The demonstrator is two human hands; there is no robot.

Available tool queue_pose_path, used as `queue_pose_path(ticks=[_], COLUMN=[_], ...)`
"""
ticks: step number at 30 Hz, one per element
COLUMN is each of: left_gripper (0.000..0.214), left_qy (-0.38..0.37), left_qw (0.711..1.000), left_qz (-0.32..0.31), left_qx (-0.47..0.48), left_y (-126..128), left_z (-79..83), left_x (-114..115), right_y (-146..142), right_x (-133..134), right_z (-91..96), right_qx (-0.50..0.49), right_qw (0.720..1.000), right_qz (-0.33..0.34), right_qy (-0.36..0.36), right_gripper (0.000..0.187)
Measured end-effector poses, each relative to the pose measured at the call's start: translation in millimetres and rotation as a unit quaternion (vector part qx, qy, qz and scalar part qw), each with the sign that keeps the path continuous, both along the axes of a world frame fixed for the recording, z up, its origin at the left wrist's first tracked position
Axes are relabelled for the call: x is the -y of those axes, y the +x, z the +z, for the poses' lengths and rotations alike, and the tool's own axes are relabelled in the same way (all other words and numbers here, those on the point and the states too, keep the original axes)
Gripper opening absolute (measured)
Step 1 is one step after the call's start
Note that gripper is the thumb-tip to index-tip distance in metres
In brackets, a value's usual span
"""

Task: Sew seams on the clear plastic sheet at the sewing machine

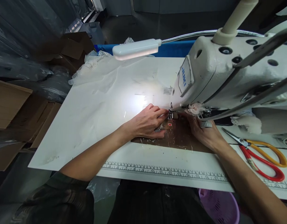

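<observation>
My left hand (150, 123) rests on the brown machine bed plate (180, 137), its fingertips close beside the presser foot (170, 115). Its thumb is spread away from the index finger, with a bit of clear, shiny material (159, 129) showing between them. On the other side of the foot, my right hand (201, 129) reaches in under the head of the white sewing machine (201, 68). Machine parts and shadow hide its fingertips, so what they touch cannot be made out. Loose thread ends lie on the plate.
Red-and-orange-handled scissors (262, 155) lie right of my right forearm. A ruler strip (162, 171) runs along the front of the white table (92, 105). Above hangs a lamp (136, 49). White lace (94, 62) lies at the back left; cardboard boxes (12, 105) stand left, a purple basket (220, 207) below.
</observation>
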State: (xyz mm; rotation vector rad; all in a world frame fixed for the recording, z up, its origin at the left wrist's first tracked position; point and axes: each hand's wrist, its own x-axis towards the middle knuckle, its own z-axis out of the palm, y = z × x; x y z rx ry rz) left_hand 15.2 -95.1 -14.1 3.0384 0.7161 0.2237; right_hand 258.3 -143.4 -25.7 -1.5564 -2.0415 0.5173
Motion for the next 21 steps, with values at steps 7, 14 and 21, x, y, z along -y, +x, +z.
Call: queue_pose_path(ticks=[7, 14, 21], left_gripper=[0.049, 0.040, 0.044], left_qy=[0.006, 0.023, 0.048], left_qw=[1.000, 0.995, 0.983], left_qz=[0.018, 0.054, 0.178], left_qx=[0.015, 0.077, 0.018], left_y=[1, 4, 12], left_z=[-3.2, -16.9, -3.6], left_x=[2, 6, -37], right_y=[-8, -11, -11], right_x=[20, 23, 20], right_z=[-6.4, -17.2, -20.6], right_qx=[0.005, 0.049, 0.062], right_qw=[0.999, 0.996, 0.996], right_qz=[-0.033, -0.054, -0.038], right_qy=[-0.021, 0.043, 0.061], right_gripper=[0.039, 0.030, 0.033])
